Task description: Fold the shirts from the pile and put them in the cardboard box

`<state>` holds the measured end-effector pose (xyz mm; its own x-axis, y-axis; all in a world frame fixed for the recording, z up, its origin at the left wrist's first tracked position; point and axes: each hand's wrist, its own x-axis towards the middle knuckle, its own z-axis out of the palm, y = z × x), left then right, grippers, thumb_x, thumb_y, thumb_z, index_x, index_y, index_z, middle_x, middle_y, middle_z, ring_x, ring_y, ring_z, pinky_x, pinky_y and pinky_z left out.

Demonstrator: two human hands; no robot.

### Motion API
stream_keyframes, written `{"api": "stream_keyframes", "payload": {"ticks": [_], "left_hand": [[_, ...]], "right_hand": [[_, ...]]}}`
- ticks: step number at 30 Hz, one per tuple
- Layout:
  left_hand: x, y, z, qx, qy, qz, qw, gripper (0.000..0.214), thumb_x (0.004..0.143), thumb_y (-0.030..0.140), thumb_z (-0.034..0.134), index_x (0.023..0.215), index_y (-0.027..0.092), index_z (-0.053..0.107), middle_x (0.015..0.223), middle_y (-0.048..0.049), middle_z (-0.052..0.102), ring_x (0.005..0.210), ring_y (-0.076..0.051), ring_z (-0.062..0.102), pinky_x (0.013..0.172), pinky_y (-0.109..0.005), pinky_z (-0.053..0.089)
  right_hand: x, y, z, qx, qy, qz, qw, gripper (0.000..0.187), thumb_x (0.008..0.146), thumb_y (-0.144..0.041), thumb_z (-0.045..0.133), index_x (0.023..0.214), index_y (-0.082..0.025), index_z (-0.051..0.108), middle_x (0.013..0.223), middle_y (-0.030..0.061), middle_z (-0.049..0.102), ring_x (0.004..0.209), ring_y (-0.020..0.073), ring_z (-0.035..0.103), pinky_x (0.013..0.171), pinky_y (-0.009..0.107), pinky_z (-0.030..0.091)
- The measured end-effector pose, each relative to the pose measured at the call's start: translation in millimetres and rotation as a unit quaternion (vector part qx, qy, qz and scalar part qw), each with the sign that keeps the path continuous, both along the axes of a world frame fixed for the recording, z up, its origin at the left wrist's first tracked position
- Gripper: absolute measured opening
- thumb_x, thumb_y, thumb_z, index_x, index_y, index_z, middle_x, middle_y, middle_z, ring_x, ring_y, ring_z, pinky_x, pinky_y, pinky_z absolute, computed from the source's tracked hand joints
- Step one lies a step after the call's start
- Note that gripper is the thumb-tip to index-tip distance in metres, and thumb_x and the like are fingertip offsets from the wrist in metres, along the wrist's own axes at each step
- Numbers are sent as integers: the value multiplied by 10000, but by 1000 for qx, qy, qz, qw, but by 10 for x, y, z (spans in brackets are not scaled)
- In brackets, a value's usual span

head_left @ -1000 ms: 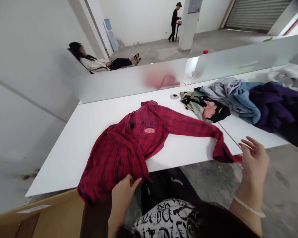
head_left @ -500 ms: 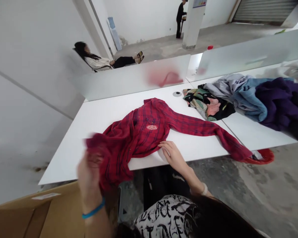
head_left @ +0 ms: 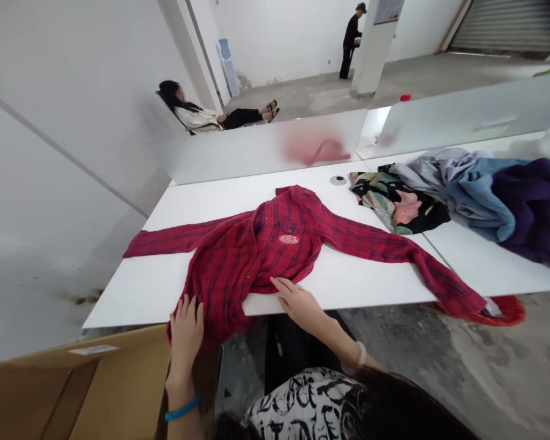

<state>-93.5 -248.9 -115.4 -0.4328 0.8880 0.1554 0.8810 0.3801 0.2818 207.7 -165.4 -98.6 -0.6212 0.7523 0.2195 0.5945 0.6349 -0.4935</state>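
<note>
A red plaid shirt [head_left: 238,256] with dark stripes and a pale round badge on its chest lies front up on the white table [head_left: 362,284]. One sleeve stretches left, the other runs right and droops past the front edge. The shirt's lower part hangs over the edge near me. My left hand [head_left: 186,321], a blue band on its wrist, rests with fingers spread on the shirt's lower left side. At the hem, lower right, my right hand [head_left: 297,302] touches the cloth with its fingers stretched out and apart.
An open cardboard box [head_left: 119,385] stands below the table at left. A floral garment [head_left: 401,205], blue cloth [head_left: 476,195] and purple cloth [head_left: 536,208] are heaped at right. Below the right sleeve sits a red basket [head_left: 513,310]. Frosted dividers [head_left: 238,153] line the back; two people are beyond.
The left sleeve, bunched in my raised left hand before, now lies stretched out to the left. My left hand has come down onto the shirt's side. My right hand stays at the hem.
</note>
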Motion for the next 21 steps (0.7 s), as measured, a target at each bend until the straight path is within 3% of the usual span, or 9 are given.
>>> {"api": "stream_keyframes", "payload": {"ticks": [4,6,9,11,14,17,19,21], "left_hand": [[-46,-28,47,-67,41,-22,997,469,904,236,267,1201,126,612,1374,-182,517,1342,-307,390,1055,-604,301],[-94,-44,82,-98,54,-39,993,482,912,220,246,1215,132,610,1390,-169,504,1354,-303,371,1054,-596,312],[-129,-71,94,-132,94,-67,985,484,904,182,247,1203,144,625,1414,-155,479,1369,-314,344,1045,-602,324],[-116,-75,93,-149,124,-87,977,469,896,172,271,1191,164,636,1416,-146,479,1363,-325,351,1042,-615,316],[-29,-10,124,-142,149,-55,977,461,910,260,333,1283,115,561,1431,-189,446,1341,-367,371,1030,-607,335],[147,176,194,-104,144,-49,983,497,919,330,354,1298,63,531,1434,-216,430,1344,-382,359,1044,-585,331],[306,346,230,-78,126,-105,983,478,927,333,343,1264,73,560,1426,-195,451,1355,-349,355,1076,-562,301],[482,511,232,-52,104,-169,979,471,935,338,332,1270,94,556,1418,-167,472,1360,-312,360,1103,-539,271]], "right_hand": [[-107,124,80,-18,-102,12,995,428,859,-54,449,1223,-204,616,1065,119,596,707,161,652,648,264,524],[37,191,170,-26,-57,10,998,384,881,-77,439,1153,-224,667,994,88,592,728,157,641,660,257,510],[509,272,284,-38,101,7,994,329,936,-203,419,1097,-258,701,964,68,578,797,162,618,709,279,506],[923,301,291,-36,207,-54,976,293,936,-289,446,1031,-275,723,1033,69,569,809,164,598,735,308,508],[1520,279,186,-9,313,-252,916,238,874,-388,547,949,-250,726,1119,79,550,854,179,586,738,334,511],[1925,151,40,-61,355,-392,847,332,803,-475,599,968,-198,678,934,64,614,709,163,595,619,301,500],[2045,15,-19,-143,315,-398,850,379,794,-521,576,911,-171,664,761,43,641,571,147,572,561,284,477],[2045,-131,-38,-214,229,-350,883,398,803,-548,541,801,-170,667,653,42,650,560,167,588,575,288,476]]}}
